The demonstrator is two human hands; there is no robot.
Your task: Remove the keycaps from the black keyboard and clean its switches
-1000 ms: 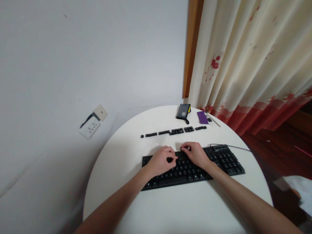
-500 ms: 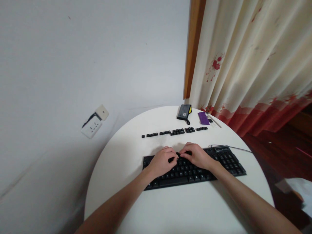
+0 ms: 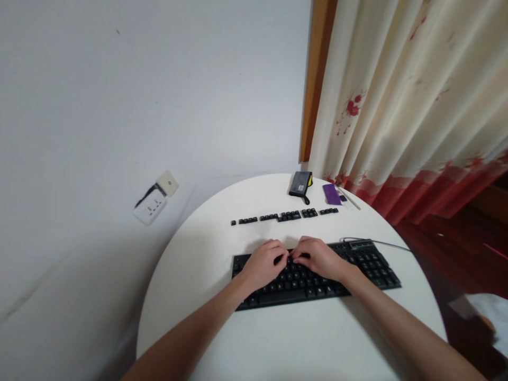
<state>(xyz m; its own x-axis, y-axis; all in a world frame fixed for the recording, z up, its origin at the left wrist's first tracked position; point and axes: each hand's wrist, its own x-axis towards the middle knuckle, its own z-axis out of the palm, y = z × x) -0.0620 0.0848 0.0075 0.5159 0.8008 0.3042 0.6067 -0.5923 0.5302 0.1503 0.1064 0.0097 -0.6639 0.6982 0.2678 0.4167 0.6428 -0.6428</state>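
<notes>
A black keyboard (image 3: 286, 297) lies on the round white table (image 3: 301, 338). Over its upper middle my left hand (image 3: 270, 260) is curled, with thumb and fingertips closed together at the keys. Just to the right, my right hand (image 3: 315, 256) bends in with its fingers pinched, the tips almost meeting those of the left. Whatever is between the fingertips is too small or hidden to make out. Behind the keyboard, several loose black keycaps (image 3: 289, 216) stand in a row of small groups.
At the back of the table lie a dark pouch (image 3: 300, 183) with a strap, a purple cloth (image 3: 332, 194) and a thin light stick (image 3: 352, 200). The keyboard cable (image 3: 391, 244) runs off the right edge. A curtain (image 3: 381, 106) hangs behind; a wall socket (image 3: 150, 206) is at left.
My right hand has shifted slightly left and down, its fingertips closer to my left hand's. The left hand stays almost where it was.
</notes>
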